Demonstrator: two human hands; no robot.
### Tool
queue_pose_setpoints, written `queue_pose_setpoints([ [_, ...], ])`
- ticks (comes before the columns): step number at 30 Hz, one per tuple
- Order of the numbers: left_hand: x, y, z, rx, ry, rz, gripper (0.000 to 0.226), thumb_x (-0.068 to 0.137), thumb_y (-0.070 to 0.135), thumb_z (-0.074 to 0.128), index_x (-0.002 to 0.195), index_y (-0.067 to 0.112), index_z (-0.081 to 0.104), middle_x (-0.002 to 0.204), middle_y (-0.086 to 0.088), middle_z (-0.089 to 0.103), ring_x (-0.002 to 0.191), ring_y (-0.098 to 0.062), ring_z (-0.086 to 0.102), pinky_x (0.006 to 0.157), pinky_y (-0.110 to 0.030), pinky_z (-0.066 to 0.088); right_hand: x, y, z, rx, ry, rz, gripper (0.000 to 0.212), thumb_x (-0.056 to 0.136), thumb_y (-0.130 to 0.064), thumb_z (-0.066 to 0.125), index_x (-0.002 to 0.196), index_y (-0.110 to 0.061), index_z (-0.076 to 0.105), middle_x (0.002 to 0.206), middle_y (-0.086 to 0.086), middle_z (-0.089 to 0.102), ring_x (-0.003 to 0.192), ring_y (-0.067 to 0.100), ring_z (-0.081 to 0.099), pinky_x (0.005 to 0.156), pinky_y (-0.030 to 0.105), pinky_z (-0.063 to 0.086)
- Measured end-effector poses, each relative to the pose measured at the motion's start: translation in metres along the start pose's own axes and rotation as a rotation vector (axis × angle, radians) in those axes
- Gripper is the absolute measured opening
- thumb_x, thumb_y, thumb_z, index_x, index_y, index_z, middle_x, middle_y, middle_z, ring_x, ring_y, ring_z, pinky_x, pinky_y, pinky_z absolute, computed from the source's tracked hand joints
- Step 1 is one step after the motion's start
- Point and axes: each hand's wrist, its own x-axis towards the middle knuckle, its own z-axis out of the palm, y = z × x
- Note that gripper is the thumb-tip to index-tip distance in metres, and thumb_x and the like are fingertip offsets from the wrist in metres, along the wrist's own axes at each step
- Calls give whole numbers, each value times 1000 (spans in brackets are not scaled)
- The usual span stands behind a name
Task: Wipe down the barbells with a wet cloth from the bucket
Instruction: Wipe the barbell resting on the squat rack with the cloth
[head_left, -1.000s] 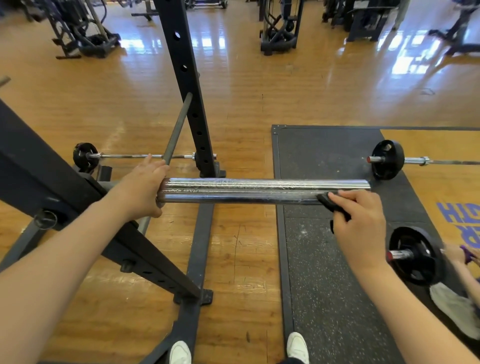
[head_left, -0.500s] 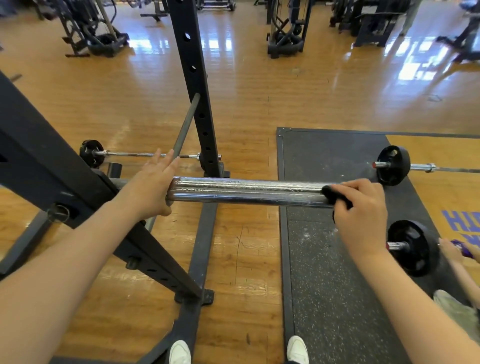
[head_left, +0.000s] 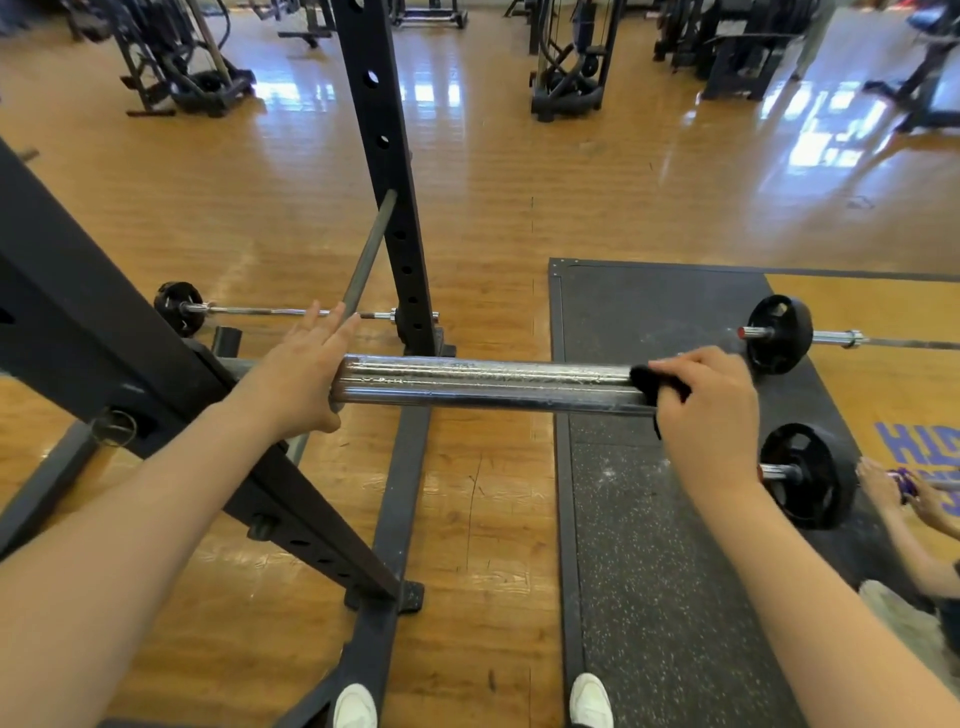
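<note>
On the rack's chrome barbell sleeve (head_left: 488, 382), my right hand (head_left: 706, 410) has slid the black cloth (head_left: 657, 382) in from the far end toward the middle. A second ago the cloth sat nearer the tip, so I think the end part is now wiped and the rest of the sleeve is next.

My left hand (head_left: 306, 374) has let go of its wrap. Its fingers now point straight out, and only the palm rests against the inner end of the sleeve to steady it.

My right fingers are curled tight over the cloth, pressing it onto the top of the bar. I cannot see the bucket anywhere.
</note>
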Motion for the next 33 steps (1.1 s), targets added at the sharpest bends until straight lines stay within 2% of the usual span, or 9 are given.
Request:
queue_pose_setpoints([
  [3, 0, 0, 2, -7, 1, 5, 117, 70, 21, 81, 151, 12, -3, 159, -8, -4, 145, -27, -10, 117, -39, 8, -3, -2, 8, 9, 25, -66, 18, 78, 0, 56, 86, 0, 73, 75, 9, 60, 76, 13, 39, 64, 22, 25],
  [6, 1, -1, 3, -9, 6, 2, 116, 70, 21, 81, 151, 12, -3, 159, -8, -5, 145, -26, -10, 118, -39, 8, -22, 3, 7, 10, 9, -110, 24, 73, 16, 63, 91, 2, 72, 77, 9, 60, 79, 14, 40, 69, 28, 39],
  [10, 1, -1, 3, -15, 8, 0, 114, 72, 21, 80, 151, 12, -2, 159, -8, -4, 145, -26, -10, 117, -39, 8, -27, 9, 2, 22, 35, -62, 25, 72, 17, 64, 92, 3, 72, 81, 10, 61, 83, 17, 46, 76, 20, 36],
  [13, 2, -2, 4, -24, 13, 0, 112, 72, 20, 79, 151, 13, 0, 159, -8, -2, 146, -27, -9, 117, -39, 9, -18, 14, 3, 10, 133, 33, 22, 77, 9, 59, 93, 1, 72, 85, 12, 62, 87, 25, 48, 78, 36, 43],
  [15, 3, -3, 4, -30, 16, 3, 111, 72, 20, 79, 152, 13, 1, 159, -7, -2, 146, -26, -8, 117, -39, 9, -9, 11, 9, 0, 177, 87, 21, 80, 4, 56, 94, 1, 72, 87, 13, 62, 88, 28, 49, 78, 37, 40],
  [18, 3, -3, 5, -32, 3, 0, 112, 72, 21, 80, 152, 15, 1, 159, -6, -2, 146, -25, -9, 116, -40, 10, -12, 7, 19, 6, 188, -60, 23, 83, -4, 51, 92, 1, 72, 86, 13, 63, 87, 22, 46, 79, 27, 33],
  [23, 3, -2, 4, -47, 15, -2, 114, 71, 20, 80, 151, 14, 1, 159, -5, -3, 146, -25, -9, 116, -40, 11, -43, 38, 5, -10, 211, -111, 26, 76, 5, 52, 93, 2, 72, 87, 16, 64, 87, 29, 51, 77, 37, 45],
  [28, 3, -3, 5, -59, 14, 1, 115, 69, 20, 82, 152, 15, 3, 159, -5, -1, 146, -25, -7, 116, -40, 12, -36, 30, 0, 58, 301, 163, 25, 76, 10, 55, 93, 4, 71, 88, 19, 62, 88, 31, 50, 85, 0, 25],
  [33, 4, -3, 5, -78, 9, 9, 115, 69, 18, 82, 152, 16, 2, 159, -5, -1, 146, -25, -8, 116, -40, 11, -40, 9, 25, 118, 230, -38, 26, 81, -2, 50, 96, 2, 71, 90, 16, 62, 90, 21, 45, 85, 13, 32],
])
